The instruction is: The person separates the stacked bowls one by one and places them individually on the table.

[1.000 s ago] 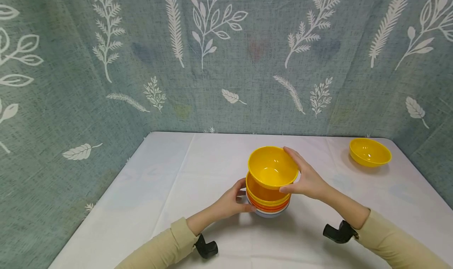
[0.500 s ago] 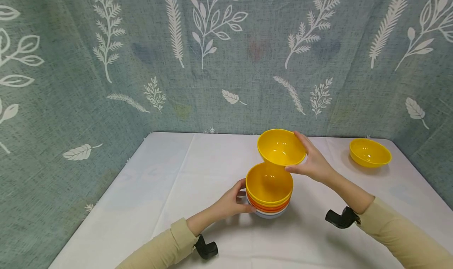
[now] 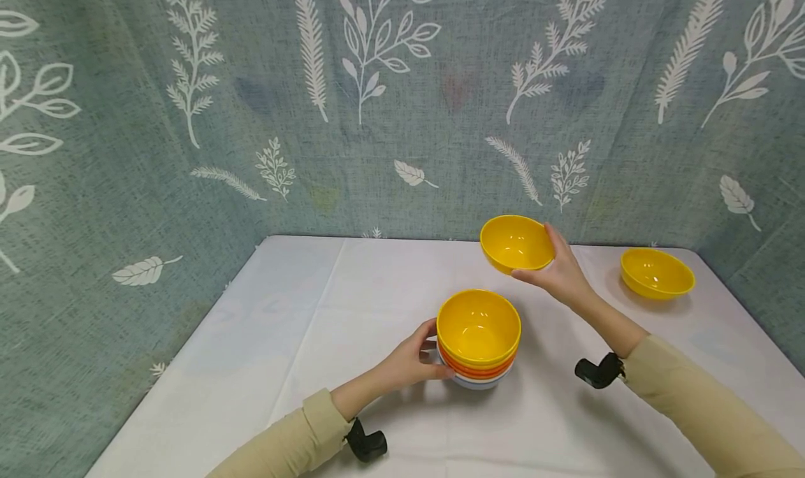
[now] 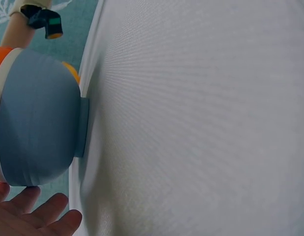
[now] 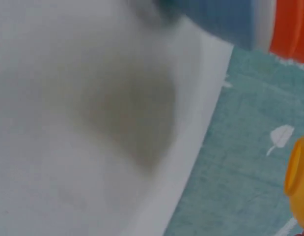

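Note:
In the head view, my right hand pinches a yellow bowl by its right side, holding it up behind and to the right of a bowl stack. The stack stands upright, with a yellow bowl on top, orange rims under it and a blue bowl with a white rim at the bottom. My left hand grips the stack's left side, thumb in front and fingers behind. Its fingertips show beside the blue bowl in the left wrist view. The lifted bowl is partly visible in the right wrist view.
Another yellow bowl sits at the back right of the white-covered table. A grey-green curtain with white leaf patterns hangs behind the table and along its sides.
My right hand has lifted the yellow bowl off the stack and carried it back and to the right. The left hand has stayed on the stack.

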`<move>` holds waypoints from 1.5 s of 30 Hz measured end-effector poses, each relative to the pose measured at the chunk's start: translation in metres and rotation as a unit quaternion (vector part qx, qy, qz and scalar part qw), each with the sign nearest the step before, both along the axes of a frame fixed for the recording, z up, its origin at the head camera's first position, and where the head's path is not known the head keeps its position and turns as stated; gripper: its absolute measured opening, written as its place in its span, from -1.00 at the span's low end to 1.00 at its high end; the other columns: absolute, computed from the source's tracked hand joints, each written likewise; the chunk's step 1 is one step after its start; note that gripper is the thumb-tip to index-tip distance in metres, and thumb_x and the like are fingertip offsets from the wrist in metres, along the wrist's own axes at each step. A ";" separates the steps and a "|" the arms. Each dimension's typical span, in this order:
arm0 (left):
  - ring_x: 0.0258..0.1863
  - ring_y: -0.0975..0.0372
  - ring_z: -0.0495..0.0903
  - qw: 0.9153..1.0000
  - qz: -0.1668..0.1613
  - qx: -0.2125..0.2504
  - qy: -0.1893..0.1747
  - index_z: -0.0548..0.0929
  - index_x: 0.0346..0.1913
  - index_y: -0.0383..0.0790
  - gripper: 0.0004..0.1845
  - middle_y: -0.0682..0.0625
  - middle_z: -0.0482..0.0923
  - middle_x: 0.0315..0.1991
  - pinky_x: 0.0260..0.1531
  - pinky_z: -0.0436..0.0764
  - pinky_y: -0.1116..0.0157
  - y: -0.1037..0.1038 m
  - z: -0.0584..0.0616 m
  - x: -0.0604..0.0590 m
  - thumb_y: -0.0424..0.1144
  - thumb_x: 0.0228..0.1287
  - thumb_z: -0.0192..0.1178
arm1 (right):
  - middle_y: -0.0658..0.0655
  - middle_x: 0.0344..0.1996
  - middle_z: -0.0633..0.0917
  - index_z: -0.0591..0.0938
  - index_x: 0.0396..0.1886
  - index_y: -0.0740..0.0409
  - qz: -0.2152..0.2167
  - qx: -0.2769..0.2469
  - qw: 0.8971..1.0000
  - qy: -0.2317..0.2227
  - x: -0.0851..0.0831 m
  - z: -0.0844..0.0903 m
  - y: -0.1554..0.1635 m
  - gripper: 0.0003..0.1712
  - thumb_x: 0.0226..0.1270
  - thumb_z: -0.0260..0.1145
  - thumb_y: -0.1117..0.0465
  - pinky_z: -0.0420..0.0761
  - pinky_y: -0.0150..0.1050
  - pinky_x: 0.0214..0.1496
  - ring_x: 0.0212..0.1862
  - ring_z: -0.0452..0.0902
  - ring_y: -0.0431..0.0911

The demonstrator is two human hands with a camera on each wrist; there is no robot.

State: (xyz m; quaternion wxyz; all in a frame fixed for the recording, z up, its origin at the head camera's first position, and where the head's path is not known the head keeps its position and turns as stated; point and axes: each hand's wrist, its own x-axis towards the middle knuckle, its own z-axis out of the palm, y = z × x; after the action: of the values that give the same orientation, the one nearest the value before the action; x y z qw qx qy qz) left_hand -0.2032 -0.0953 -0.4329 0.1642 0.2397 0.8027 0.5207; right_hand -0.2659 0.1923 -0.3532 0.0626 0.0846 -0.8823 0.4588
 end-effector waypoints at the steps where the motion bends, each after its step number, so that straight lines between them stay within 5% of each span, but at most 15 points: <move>1: 0.15 0.04 0.38 1.000 0.000 0.000 -0.001 0.11 0.37 -0.17 -0.09 -0.13 0.25 0.27 0.08 0.43 0.13 0.000 0.000 0.000 -0.02 0.00 0.36 | 0.37 0.40 -0.10 -0.22 0.43 0.24 -0.009 0.004 1.000 -0.001 -0.004 -0.003 0.002 0.26 0.00 0.43 -0.03 0.19 0.19 0.26 0.32 0.00 0.29; 24: 0.15 0.04 0.38 1.000 0.001 -0.003 -0.001 0.12 0.36 -0.17 -0.07 -0.13 0.26 0.27 0.08 0.43 0.11 0.001 0.001 0.002 0.03 -0.02 0.36 | 0.46 0.35 -0.05 -0.18 0.40 0.38 -0.070 0.066 0.995 -0.042 -0.054 -0.059 0.017 0.29 -0.06 0.43 -0.09 0.09 0.23 0.29 0.32 -0.12 0.33; 33: 0.15 0.05 0.37 1.000 0.000 0.001 -0.003 0.12 0.36 -0.15 -0.09 -0.11 0.25 0.27 0.10 0.41 0.09 0.001 0.002 0.002 -0.01 -0.02 0.36 | 0.50 0.34 -0.04 -0.15 0.37 0.45 -0.068 0.116 0.990 -0.053 -0.061 -0.072 0.020 0.27 -0.06 0.42 -0.07 0.03 0.21 0.31 0.32 -0.12 0.36; 45: 0.16 0.04 0.37 1.000 0.003 -0.001 -0.006 0.11 0.37 -0.15 -0.11 -0.12 0.24 0.28 0.11 0.40 0.08 0.001 0.003 0.002 -0.08 0.01 0.36 | 0.51 0.34 -0.13 -0.24 0.37 0.46 -0.035 0.103 0.986 -0.130 -0.063 -0.075 0.026 0.26 0.06 0.31 -0.17 -0.06 0.21 0.34 0.34 -0.19 0.36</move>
State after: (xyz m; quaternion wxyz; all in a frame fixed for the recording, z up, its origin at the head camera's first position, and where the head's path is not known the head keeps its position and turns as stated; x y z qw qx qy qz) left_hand -0.2013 -0.0946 -0.4297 0.1675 0.2343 0.8030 0.5218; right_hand -0.3286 0.2186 -0.4287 -0.0455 -0.0012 -0.9278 0.3704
